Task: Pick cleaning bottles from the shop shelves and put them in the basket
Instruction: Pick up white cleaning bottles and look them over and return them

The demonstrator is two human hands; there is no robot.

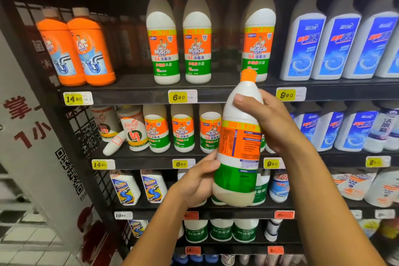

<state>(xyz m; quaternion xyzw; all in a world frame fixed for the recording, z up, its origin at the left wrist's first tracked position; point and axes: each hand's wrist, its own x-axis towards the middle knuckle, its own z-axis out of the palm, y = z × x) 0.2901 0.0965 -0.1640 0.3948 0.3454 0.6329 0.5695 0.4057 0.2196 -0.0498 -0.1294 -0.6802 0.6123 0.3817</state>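
Note:
I hold a white Mr Muscle bottle (239, 142) with an orange cap upright in front of the shelves, its back label facing me. My right hand (272, 123) grips its upper body from the right, fingers curled round the shoulder. My left hand (198, 181) grips the lower part from the left. Matching Mr Muscle bottles (163, 36) stand on the top shelf (138, 90), with a gap between the second and third. No basket is in view.
Orange drain-cleaner bottles (90, 49) stand top left, blue-labelled toilet cleaners (323, 43) top right. Lower shelves hold more white bottles (182, 129) and green-labelled ones (220, 231). A white wall with red lettering (26, 127) and a tiled floor lie left.

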